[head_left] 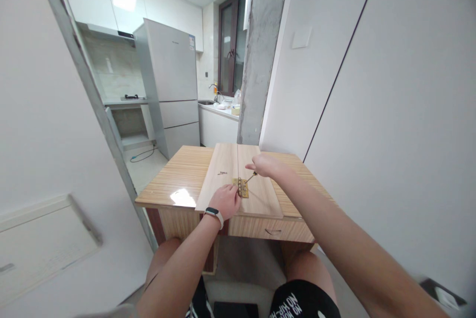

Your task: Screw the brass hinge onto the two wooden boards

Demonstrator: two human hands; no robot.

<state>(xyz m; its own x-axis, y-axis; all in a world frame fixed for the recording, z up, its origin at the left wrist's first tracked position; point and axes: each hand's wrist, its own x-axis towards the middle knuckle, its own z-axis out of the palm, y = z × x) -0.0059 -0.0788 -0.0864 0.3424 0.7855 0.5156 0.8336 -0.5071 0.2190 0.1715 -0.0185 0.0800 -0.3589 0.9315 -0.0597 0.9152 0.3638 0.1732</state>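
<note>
Two light wooden boards [223, 169] lie side by side on a small wooden table [178, 179], meeting along a seam. A brass hinge [242, 187] sits across that seam near the front. My left hand [225, 201], with a dark wristband, presses down on the left board right beside the hinge. My right hand [263, 164] grips a thin screwdriver [250, 177] whose tip points down at the hinge. A few loose screws [222, 173] lie on the left board.
The table has a drawer [271, 231] at the front, above my knees. A grey concrete pillar [260, 55] and white wall stand behind it. A fridge [171, 85] and kitchen counter with sink [217, 107] are at the back left.
</note>
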